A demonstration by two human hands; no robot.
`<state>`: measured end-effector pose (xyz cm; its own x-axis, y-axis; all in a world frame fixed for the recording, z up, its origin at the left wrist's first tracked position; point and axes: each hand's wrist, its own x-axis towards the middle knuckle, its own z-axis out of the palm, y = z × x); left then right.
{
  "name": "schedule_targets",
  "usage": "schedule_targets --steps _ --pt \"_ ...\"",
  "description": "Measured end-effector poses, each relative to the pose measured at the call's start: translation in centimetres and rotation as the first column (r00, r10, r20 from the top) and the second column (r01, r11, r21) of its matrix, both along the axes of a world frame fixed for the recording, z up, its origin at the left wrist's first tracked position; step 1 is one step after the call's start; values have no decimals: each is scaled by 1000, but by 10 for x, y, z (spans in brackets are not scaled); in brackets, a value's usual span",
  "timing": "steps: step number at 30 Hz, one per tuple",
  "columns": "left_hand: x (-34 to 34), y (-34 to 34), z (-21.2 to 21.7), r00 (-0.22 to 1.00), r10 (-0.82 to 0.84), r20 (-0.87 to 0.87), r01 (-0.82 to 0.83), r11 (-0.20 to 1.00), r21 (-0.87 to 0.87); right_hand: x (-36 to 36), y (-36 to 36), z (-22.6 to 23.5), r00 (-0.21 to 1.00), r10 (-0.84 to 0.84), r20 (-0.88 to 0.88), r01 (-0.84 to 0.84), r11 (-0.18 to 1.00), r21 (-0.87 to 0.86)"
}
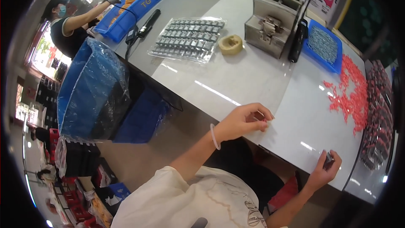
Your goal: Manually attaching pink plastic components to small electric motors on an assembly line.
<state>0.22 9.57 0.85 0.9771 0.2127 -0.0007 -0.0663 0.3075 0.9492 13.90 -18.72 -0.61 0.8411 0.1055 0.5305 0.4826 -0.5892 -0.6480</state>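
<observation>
My left hand (pixel 249 120), with a pale bangle on its wrist, is over the near edge of the white table. Its thumb and forefinger are pinched together; a hint of red shows at the tips, too small to name. To the right, my right hand (pixel 325 171) curls around a small dark grey block (pixel 328 160) close to the table's right front corner. The nearest loose parts to it are small red plastic pieces (pixel 352 95), spread in a pile beyond the hand. Stacked packs of dark-and-red parts (pixel 376 122) lie along the right edge.
At the back stand a metal machine (pixel 272 25), a black electric screwdriver (pixel 298 40) and a blue tray of small screws (pixel 310 50). A tape roll (pixel 230 45) lies beside a clear tray of grey parts (pixel 187 38). Left are a plastic-lined blue bin (pixel 90 93) and a masked co-worker (pixel 69 27).
</observation>
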Motion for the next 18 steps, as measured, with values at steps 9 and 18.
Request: schedule_targets --steps 9,18 --pt "2 -2 8 990 141 -29 -137 985 105 24 -35 13 469 882 -40 273 -102 957" --pt "0 -3 6 994 109 13 -110 981 161 17 -12 21 500 853 -149 108 109 988"
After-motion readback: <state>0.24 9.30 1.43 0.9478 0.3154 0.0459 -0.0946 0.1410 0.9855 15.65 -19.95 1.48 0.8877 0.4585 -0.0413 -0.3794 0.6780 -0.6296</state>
